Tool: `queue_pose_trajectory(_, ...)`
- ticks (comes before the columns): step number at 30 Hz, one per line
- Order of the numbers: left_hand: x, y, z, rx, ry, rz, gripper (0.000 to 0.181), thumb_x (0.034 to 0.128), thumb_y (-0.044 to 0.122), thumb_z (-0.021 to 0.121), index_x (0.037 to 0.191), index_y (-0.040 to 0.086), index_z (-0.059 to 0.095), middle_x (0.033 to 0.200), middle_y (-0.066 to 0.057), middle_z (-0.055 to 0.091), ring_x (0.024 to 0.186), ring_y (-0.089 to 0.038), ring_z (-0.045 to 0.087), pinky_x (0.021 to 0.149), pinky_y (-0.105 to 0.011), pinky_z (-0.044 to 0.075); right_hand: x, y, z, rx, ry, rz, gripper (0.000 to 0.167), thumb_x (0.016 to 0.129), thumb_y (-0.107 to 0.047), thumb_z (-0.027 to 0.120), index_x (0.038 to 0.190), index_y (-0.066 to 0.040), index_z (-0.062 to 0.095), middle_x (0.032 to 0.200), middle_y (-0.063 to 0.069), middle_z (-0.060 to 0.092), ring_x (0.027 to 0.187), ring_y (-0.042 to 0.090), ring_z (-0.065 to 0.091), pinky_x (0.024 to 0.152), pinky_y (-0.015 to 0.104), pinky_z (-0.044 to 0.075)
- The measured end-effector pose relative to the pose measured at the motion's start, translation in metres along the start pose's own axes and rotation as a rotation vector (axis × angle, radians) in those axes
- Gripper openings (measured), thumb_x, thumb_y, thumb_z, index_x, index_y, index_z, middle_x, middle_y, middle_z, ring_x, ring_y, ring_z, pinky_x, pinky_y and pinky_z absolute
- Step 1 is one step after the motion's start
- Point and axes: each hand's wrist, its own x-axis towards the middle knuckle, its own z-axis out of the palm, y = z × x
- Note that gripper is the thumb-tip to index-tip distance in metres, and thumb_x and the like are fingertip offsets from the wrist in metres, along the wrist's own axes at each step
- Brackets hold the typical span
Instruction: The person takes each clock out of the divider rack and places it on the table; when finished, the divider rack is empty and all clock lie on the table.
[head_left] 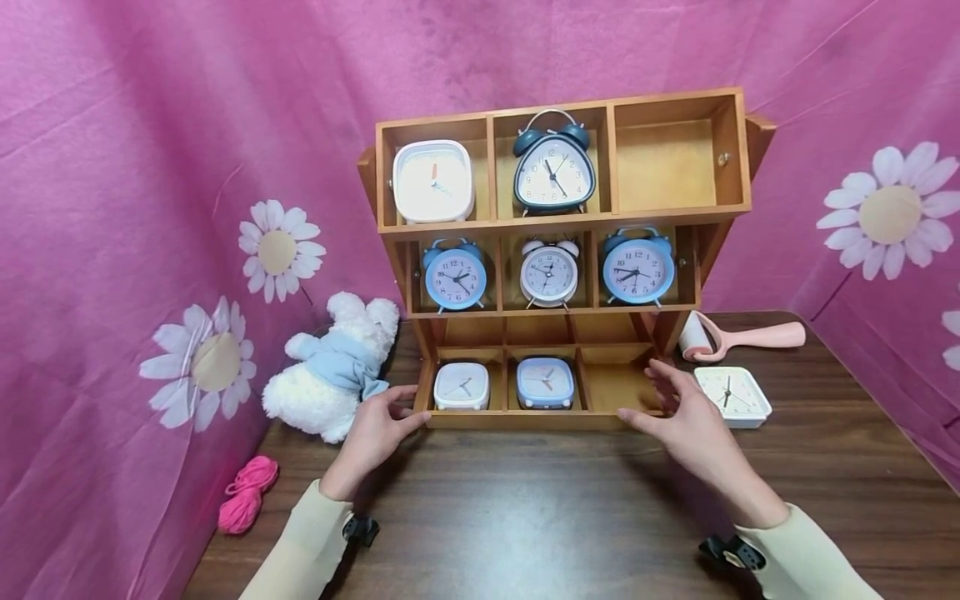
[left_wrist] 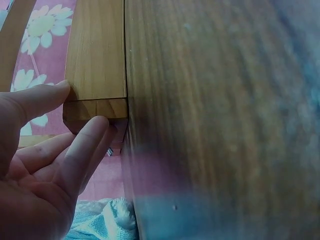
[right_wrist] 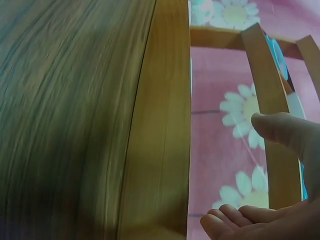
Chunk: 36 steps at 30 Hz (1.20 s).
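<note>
A three-tier wooden shelf (head_left: 525, 422) holds several clocks. At its lower left corner, my left hand (head_left: 380, 429) pinches the wood; in the left wrist view, the thumb of this hand (left_wrist: 45, 165) is at the board's (left_wrist: 97, 50) upper edge and a finger is against its end. My right hand (head_left: 693, 429) is at the lower right corner, thumb and fingers spread. In the right wrist view this hand (right_wrist: 280, 185) stands apart from the front board (right_wrist: 160, 100). The bottom tier carries a white clock (head_left: 461, 386) and a blue clock (head_left: 545, 382); its right compartment holds nothing.
A white square clock (head_left: 733, 396) and a pink-handled roller (head_left: 757, 336) lie right of the shelf. To the left are a white plush toy (head_left: 333, 367) in blue and pink yarn (head_left: 249, 494). Pink flowered cloth (head_left: 300, 75) hangs behind the brown table (head_left: 525, 517).
</note>
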Motion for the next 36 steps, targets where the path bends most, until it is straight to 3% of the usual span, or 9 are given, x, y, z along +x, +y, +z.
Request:
queue_pose_trajectory(2, -0.003, 0.008, -0.002, -0.004, -0.006, -0.026, 0.048, 0.0976, 0.018, 0.089, 0.140, 0.003, 0.074, 0.116, -0.016, 0.084, 0.096, -0.022, 0.082, 0.076, -0.028, 0.059, 0.001, -0.004, 0.006, 0.012, 0.003, -0.009, 0.096, 0.097, -0.034, 0.091, 0.168, 0.006, 0.040, 0.160, 0.031, 0.058, 0.142, 0.052, 0.065, 0.104, 0.024, 0.059)
queue_pose_trajectory(4, -0.004, 0.009, -0.002, -0.006, -0.003, -0.022, 0.048, 0.0973, 0.018, 0.089, 0.140, 0.002, 0.074, 0.115, -0.016, 0.084, 0.096, -0.022, 0.082, 0.075, -0.027, 0.059, 0.001, -0.010, 0.012, 0.026, 0.005, -0.012, 0.093, 0.096, -0.033, 0.091, 0.167, 0.004, 0.043, 0.158, 0.029, 0.060, 0.141, 0.049, 0.067, 0.100, 0.016, 0.056)
queue_pose_trajectory(9, -0.005, 0.006, -0.002, 0.008, 0.019, 0.040, 0.048, 0.0959, 0.020, 0.090, 0.137, 0.000, 0.075, 0.109, -0.017, 0.084, 0.090, -0.018, 0.080, 0.072, -0.029, 0.059, 0.002, -0.022, 0.027, 0.107, -0.016, -0.014, 0.089, 0.098, -0.029, 0.089, 0.165, 0.006, 0.044, 0.156, 0.031, 0.061, 0.141, 0.049, 0.067, 0.112, 0.045, 0.059)
queue_pose_trajectory(12, -0.005, 0.007, -0.002, 0.009, 0.018, 0.035, 0.048, 0.0962, 0.022, 0.090, 0.137, 0.000, 0.075, 0.108, -0.016, 0.084, 0.089, -0.019, 0.080, 0.073, -0.029, 0.059, 0.004, -0.027, 0.033, 0.115, -0.018, -0.020, 0.086, 0.098, -0.028, 0.089, 0.164, 0.007, 0.046, 0.153, 0.031, 0.065, 0.139, 0.047, 0.069, 0.114, 0.054, 0.056)
queue_pose_trajectory(17, -0.003, 0.006, -0.002, -0.007, 0.002, 0.018, 0.049, 0.0971, 0.020, 0.089, 0.139, 0.000, 0.074, 0.110, -0.017, 0.084, 0.093, -0.023, 0.081, 0.074, -0.031, 0.060, 0.009, -0.037, 0.043, 0.103, -0.014, -0.020, 0.082, 0.097, -0.028, 0.090, 0.162, 0.005, 0.051, 0.149, 0.027, 0.071, 0.135, 0.043, 0.073, 0.115, 0.056, 0.056)
queue_pose_trajectory(21, -0.002, 0.000, -0.001, 0.007, 0.010, 0.035, 0.049, 0.0964, 0.023, 0.090, 0.138, 0.002, 0.075, 0.108, -0.014, 0.085, 0.091, -0.016, 0.081, 0.073, -0.027, 0.058, 0.014, -0.046, 0.054, 0.121, -0.021, -0.001, 0.082, 0.096, -0.025, 0.090, 0.161, 0.006, 0.051, 0.150, 0.028, 0.070, 0.138, 0.042, 0.070, 0.116, 0.055, 0.056)
queue_pose_trajectory(28, -0.005, 0.004, -0.004, -0.016, 0.009, 0.034, 0.049, 0.0969, 0.022, 0.089, 0.139, 0.000, 0.074, 0.111, -0.018, 0.084, 0.092, -0.020, 0.081, 0.072, -0.029, 0.059, 0.019, -0.056, 0.077, 0.165, -0.030, 0.053, 0.095, 0.093, -0.023, 0.093, 0.166, 0.009, 0.042, 0.161, 0.030, 0.058, 0.148, 0.044, 0.062, 0.122, 0.051, 0.052)
queue_pose_trajectory(32, -0.005, 0.007, -0.004, -0.017, 0.000, 0.006, 0.049, 0.0967, 0.018, 0.089, 0.140, 0.001, 0.074, 0.114, -0.019, 0.084, 0.094, -0.022, 0.082, 0.072, -0.029, 0.059, 0.020, -0.056, 0.088, 0.120, -0.002, 0.059, 0.099, 0.092, -0.023, 0.094, 0.167, 0.009, 0.039, 0.163, 0.030, 0.053, 0.150, 0.046, 0.059, 0.124, 0.053, 0.050)
queue_pose_trajectory(36, -0.005, 0.005, -0.003, -0.001, 0.002, 0.029, 0.049, 0.0968, 0.021, 0.089, 0.139, 0.001, 0.074, 0.113, -0.018, 0.084, 0.090, -0.017, 0.081, 0.069, -0.028, 0.058, 0.022, -0.056, 0.093, 0.063, 0.027, 0.045, 0.099, 0.090, -0.024, 0.093, 0.167, 0.010, 0.039, 0.161, 0.032, 0.052, 0.147, 0.048, 0.059, 0.123, 0.057, 0.050)
